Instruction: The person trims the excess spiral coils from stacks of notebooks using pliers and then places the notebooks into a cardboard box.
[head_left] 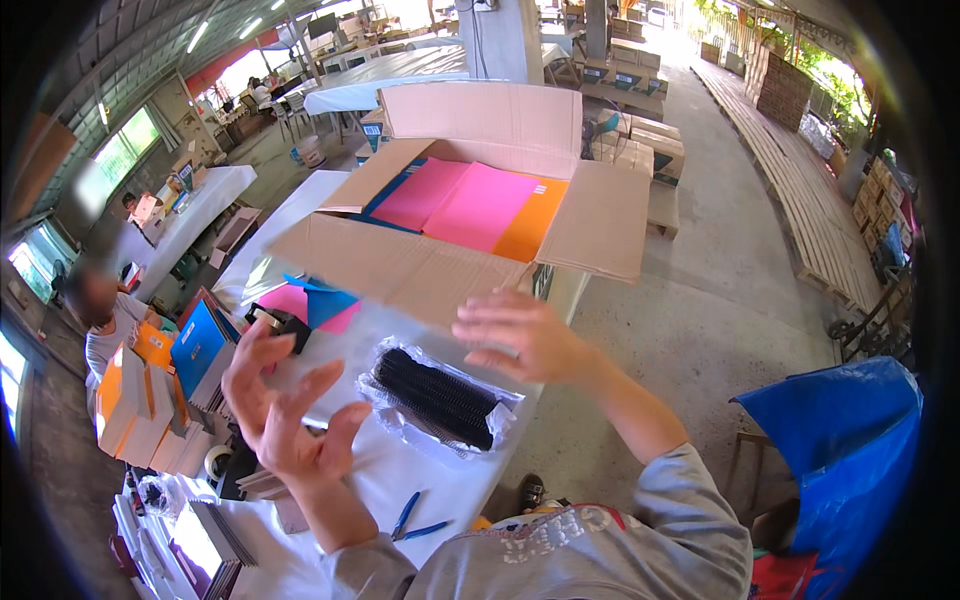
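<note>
Both hands are raised over a white-covered table [390, 490]. My left hand [290, 400] has its fingers spread and bent, with nothing in them. Fingers stretched out, my right hand [525, 335] is by the front flap of a large open carton [480, 115]; I cannot tell whether it touches the flap. Inside the carton lie pink covers [460, 200] and an orange cover [530, 222]. Between my hands and nearer to me, a bundle of black binding coils [435, 395] rests on crumpled clear plastic. Blue-handled pliers [410, 520] lie close to my body.
Stacks of orange and blue notebooks [205, 345] stand on the left, beside a seated person [110, 320]. A tape dispenser [280, 325] sits near pink and blue sheets. A blue tarp [840, 440] hangs at right. Cartons [640, 150] are stacked beyond the table.
</note>
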